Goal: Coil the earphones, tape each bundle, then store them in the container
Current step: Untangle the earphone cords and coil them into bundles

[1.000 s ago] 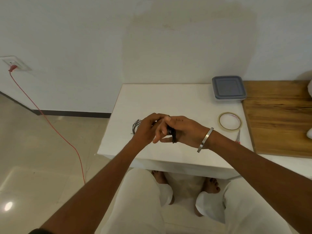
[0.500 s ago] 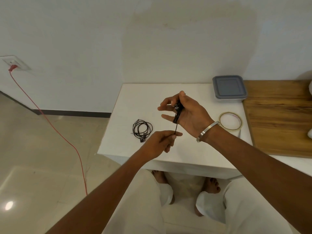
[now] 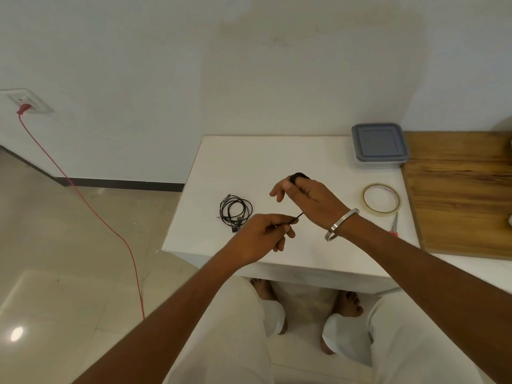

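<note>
Up over the middle of the white desk (image 3: 291, 151), in the head view, both hands work one black earphone cord (image 3: 297, 217). The right hand (image 3: 310, 198) is raised above the desk with its fingers curled round a dark wound bundle (image 3: 299, 176) that shows at the fingertips, so it is grasping that coil; a metal bangle (image 3: 342, 224) sits on the wrist. From under this hand a short straight run of cord slants down toward the near edge and ends in the left hand (image 3: 266, 234), which pinches it between thumb and forefinger, the other fingers loosely bent. The left hand hangs just nearer the front edge than the right, the two close but apart.

A second pair of earphones (image 3: 235, 212) lies as a loose coil flat on the desk toward its left edge, just beside the left hand and touching neither hand. The grey-lidded container (image 3: 379, 144) stands closed at the far right corner. A roll of clear tape (image 3: 381, 198) lies near the right edge, with scissors (image 3: 394, 224) just in front of it. A wooden board (image 3: 457, 189) adjoins the desk on the right.
</note>
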{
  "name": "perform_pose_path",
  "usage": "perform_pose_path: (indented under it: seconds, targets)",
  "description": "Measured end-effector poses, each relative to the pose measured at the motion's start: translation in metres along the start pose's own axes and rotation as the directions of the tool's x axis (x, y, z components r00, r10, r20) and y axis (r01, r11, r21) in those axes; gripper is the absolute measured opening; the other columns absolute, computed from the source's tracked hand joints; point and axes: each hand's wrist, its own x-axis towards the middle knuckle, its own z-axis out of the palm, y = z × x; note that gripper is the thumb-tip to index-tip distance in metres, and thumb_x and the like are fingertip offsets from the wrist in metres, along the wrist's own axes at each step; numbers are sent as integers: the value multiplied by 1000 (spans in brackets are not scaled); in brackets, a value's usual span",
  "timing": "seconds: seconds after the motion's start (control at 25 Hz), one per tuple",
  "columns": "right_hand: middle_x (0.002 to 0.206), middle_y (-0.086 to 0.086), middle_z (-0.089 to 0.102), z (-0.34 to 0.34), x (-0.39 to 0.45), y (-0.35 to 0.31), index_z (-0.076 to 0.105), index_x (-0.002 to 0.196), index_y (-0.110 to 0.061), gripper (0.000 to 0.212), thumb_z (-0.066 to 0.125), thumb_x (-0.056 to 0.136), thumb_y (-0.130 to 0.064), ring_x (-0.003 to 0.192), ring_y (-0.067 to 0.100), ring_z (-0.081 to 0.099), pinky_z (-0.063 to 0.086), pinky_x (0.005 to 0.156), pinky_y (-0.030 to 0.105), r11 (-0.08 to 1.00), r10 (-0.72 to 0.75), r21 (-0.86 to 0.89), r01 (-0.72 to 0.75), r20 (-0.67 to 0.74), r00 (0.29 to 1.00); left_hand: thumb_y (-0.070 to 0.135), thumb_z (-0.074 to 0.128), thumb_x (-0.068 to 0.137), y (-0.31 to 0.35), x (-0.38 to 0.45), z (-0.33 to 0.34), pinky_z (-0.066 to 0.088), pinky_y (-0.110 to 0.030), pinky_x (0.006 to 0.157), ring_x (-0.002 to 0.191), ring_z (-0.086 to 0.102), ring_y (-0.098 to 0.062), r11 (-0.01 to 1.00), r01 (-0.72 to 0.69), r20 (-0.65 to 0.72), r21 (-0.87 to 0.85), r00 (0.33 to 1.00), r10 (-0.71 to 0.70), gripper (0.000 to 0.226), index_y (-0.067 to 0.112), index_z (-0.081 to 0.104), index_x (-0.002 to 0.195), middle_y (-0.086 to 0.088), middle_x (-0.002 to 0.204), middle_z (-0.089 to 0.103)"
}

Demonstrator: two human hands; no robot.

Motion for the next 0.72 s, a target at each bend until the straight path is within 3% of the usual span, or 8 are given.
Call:
perform_pose_path:
  seconds: [0.2,0.36,0.48,0.6,0.72]
  targets:
    - [87,6,66,3,2,12,63,85,-4,34,39,100,-24,82,18,61,47,76,25,974,-3,-223,25,101,995,5,55,93,2,-3,-7,54,-25,64,64,65,-14,976,77,-131,-203,986,-105,20,12,58,112,-7,90,74]
    - [77,2,57,6,-1,15,56,79,-6,33,40,100,-26,69,12,53,42,65,17,936,21,-345,68,248,968,5,59,90,1,1,-11,52,-27,61,63,64,-17,947,123,-157,-296,972,-175,15,8,54,103,-11,86,73]
    - [78,9,57,7,-2,16,54,79,-4,37,38,100,-29,67,18,51,42,63,21,912,43,-399,95,324,945,10,61,91,-2,1,-11,50,-27,59,61,60,-17,934,140,-136,-329,972,-193,12,6,57,101,-10,81,71]
    - [76,4,55,8,-4,14,55,81,-6,36,38,100,-31,68,16,52,44,66,23,900,67,-422,112,387,920,6,56,93,-6,0,-11,46,-26,58,59,53,-16,882,164,-102,-441,968,-231,7,8,61,97,-7,72,64]
    - [70,-9,45,13,-7,12,53,83,-12,29,40,100,-31,62,6,44,36,61,14,866,54,-462,191,465,883,2,52,93,-10,1,-11,45,-25,58,58,51,-15,841,192,-74,-506,962,-264,17,9,67,93,-6,66,59]
